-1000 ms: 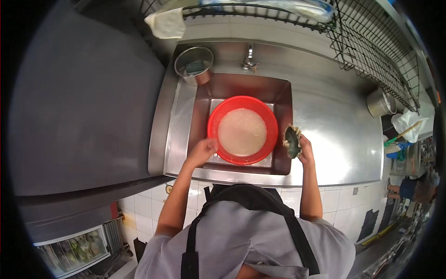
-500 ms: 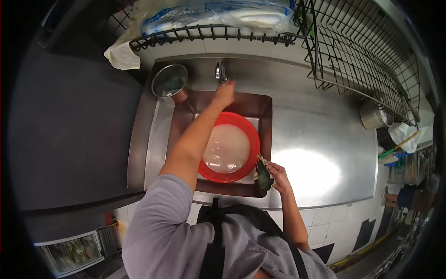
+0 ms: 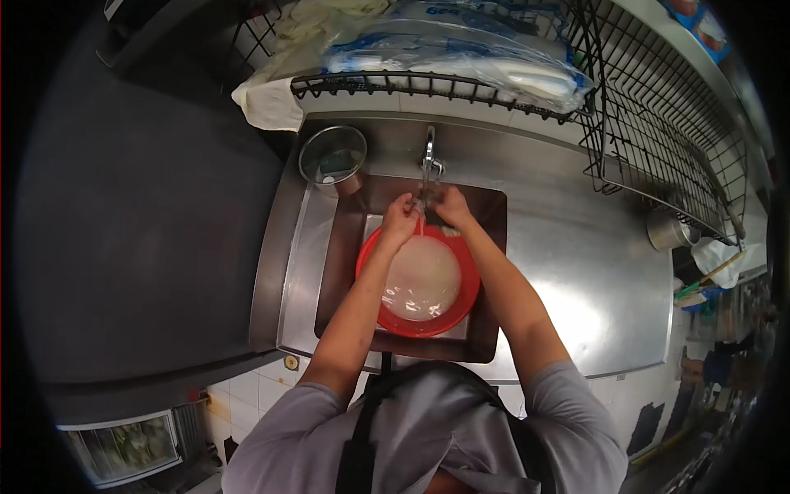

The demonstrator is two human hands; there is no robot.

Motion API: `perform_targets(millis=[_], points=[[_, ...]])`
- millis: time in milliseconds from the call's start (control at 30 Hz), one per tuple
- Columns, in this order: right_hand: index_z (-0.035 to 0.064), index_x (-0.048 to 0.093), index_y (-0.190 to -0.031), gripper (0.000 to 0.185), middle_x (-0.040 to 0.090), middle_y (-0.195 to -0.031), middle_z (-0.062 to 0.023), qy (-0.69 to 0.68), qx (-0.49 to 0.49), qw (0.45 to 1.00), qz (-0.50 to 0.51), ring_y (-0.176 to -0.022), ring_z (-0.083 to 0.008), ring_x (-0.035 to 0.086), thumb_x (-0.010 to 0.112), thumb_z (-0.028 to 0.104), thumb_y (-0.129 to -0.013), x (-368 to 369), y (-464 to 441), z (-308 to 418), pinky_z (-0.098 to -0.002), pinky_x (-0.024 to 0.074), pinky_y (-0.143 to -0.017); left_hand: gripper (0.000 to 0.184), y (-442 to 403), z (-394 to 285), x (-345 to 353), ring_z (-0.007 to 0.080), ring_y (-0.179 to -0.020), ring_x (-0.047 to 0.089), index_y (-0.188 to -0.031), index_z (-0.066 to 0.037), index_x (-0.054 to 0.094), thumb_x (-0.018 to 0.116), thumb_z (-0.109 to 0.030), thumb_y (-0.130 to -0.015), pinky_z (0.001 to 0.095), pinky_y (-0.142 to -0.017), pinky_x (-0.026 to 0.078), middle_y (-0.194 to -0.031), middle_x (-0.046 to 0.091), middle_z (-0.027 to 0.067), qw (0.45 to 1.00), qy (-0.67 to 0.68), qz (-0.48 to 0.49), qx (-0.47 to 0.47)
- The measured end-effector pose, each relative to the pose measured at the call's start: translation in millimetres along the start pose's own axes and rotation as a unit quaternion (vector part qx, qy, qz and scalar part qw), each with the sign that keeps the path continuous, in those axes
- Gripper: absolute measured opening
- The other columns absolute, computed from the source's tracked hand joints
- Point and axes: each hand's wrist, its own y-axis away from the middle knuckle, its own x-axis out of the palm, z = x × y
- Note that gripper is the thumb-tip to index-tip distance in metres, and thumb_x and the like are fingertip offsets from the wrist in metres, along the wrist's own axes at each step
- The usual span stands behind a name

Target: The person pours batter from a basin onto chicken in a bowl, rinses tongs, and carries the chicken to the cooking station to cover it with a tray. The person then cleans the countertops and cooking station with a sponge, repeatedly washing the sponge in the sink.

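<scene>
A red basin (image 3: 471, 284) of cloudy, whitish liquid stands in the steel sink (image 3: 485, 333). Above its far rim, water runs from the faucet (image 3: 429, 148) down between my hands. My left hand (image 3: 400, 221) is at the left of the stream, its fingers closed; what they hold, if anything, is too small to tell. Right of the stream is my right hand (image 3: 452, 207), fingers curled round the dark green scrubbing pad with its pale, ragged edge, which is mostly hidden beneath the hand.
A round steel pot (image 3: 350, 183) with a green item inside stands at the sink's back left. Overhead hangs a wire rack (image 3: 461, 89) with plastic-wrapped packs (image 3: 461, 45). Another metal pot (image 3: 671, 233) stands at the far right, and a person is partly visible beyond.
My left hand has come back from the faucet handle to the stream. My right hand has moved from the sink's right edge to under the faucet with the pad. Water now runs.
</scene>
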Motion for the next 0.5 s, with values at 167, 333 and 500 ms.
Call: perform_targets(millis=[167,333,500], points=[[0.0017,0.067,-0.109,0.040,0.069,-0.096,-0.0232,0.050,-0.014,0.985,0.163,-0.095,-0.0364,0.068,0.072,0.019,-0.073,-20.8,-37.4,76.7,-0.0422,0.0533,-0.081,0.032,-56.0,32.4,11.9,0.0254,-0.089,0.063,-0.122,-0.003,0.056,0.060,-0.020,-0.096,0.0390,-0.081,0.053,-0.104,0.065,0.0113,0.832,0.498,0.066,-0.235],[0.0025,0.053,-0.133,0.059,0.058,-0.126,-0.0244,0.010,-0.192,0.980,-0.049,-0.112,-0.0386,0.060,0.063,0.000,-0.075,-18.1,24.3,82.5,-0.0461,0.0500,-0.092,0.017,-98.0,48.6,42.8,0.0259,-0.092,0.063,-0.104,-0.001,0.062,0.055,-0.013,-0.097,0.0394,-0.085,0.053,-0.100,0.065,0.0131,0.755,0.574,-0.036,-0.316],[0.0061,0.048,-0.136,0.058,0.061,-0.109,-0.0299,0.169,0.029,0.984,-0.050,-0.105,-0.0406,0.063,0.063,0.010,-0.080,-0.7,39.5,88.0,-0.0513,0.0518,-0.084,0.011,-72.2,2.2,66.9,0.0240,-0.083,0.064,-0.094,-0.001,0.061,0.057,-0.011,-0.095,0.0387,-0.072,0.055,-0.090,0.065,0.0097,0.788,0.566,-0.110,-0.216]])
